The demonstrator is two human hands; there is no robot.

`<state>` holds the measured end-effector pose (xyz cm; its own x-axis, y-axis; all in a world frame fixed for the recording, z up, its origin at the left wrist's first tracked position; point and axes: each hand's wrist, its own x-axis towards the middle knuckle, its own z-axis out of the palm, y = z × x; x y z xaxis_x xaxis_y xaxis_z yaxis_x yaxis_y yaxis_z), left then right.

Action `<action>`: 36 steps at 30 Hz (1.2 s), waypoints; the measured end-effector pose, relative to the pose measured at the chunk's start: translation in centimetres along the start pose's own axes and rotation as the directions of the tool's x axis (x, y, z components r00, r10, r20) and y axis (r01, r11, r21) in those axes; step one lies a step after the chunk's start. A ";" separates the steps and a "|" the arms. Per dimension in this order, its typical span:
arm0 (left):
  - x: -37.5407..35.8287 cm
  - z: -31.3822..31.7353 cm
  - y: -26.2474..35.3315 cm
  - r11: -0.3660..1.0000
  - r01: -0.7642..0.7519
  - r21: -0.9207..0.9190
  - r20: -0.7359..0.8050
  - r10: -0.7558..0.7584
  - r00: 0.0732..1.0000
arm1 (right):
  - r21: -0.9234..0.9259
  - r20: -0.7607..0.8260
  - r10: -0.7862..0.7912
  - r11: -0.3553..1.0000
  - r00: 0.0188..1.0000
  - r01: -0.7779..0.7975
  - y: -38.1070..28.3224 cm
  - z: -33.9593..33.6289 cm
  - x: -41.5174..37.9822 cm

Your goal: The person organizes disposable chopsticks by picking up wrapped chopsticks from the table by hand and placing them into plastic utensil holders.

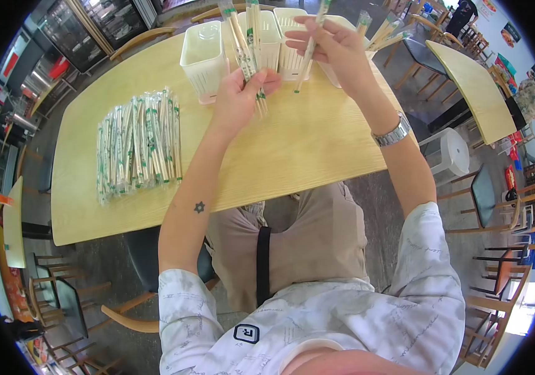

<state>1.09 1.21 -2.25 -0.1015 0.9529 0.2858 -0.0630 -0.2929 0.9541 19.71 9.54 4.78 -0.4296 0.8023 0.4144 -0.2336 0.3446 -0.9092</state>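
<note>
My left hand (235, 100) is closed around several wrapped chopsticks (241, 50) with green-marked clear sleeves, held upright in front of the white slotted holders. A single wrapped pair of chopsticks (305, 65) is pinched in my right hand (345, 55), slightly tilted, in front of the holders on the right. To the left on the table lies a spread pile of wrapped chopsticks (139, 144). The leftmost white holder (203, 62) has no chopsticks showing in it. Another white holder (271, 39) is partly hidden behind my left hand.
More wrapped chopsticks (385, 32) stick out at the far right end of the holder row. The pale wooden table (305, 156) has a rounded edge close to my lap. Wooden chairs (483, 197), a white stool (452, 153) and another table (477, 94) stand around.
</note>
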 end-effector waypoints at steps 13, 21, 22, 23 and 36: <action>-0.4 1.3 0.0 0.974 -0.219 0.054 -0.027 0.221 0.975 | -0.128 -0.094 -0.071 0.990 0.993 0.058 3.0 7.0 -2.9; -1.4 1.4 0.3 0.891 -0.301 0.339 0.143 0.267 0.953 | -0.278 0.314 -0.129 0.935 0.941 0.221 -2.7 2.0 -0.7; -1.6 1.3 0.2 0.879 -0.284 0.383 0.169 0.236 0.957 | -0.351 0.354 -0.030 0.922 0.935 0.163 -3.4 1.9 -0.3; -1.8 1.5 0.1 0.863 -0.271 0.426 0.195 0.205 0.959 | -0.390 0.379 0.025 0.911 0.925 0.135 -4.3 2.1 -0.4; -1.0 1.8 -0.4 0.599 -0.445 0.666 0.025 0.578 0.816 | -0.648 -0.013 -0.374 0.709 0.927 0.277 -10.0 1.2 7.2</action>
<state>3.02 0.56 -2.74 -0.0943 0.6100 0.7868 0.6682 -0.5470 0.5042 17.94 11.31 16.96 -0.2999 0.6215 0.7237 0.2808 0.7826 -0.5556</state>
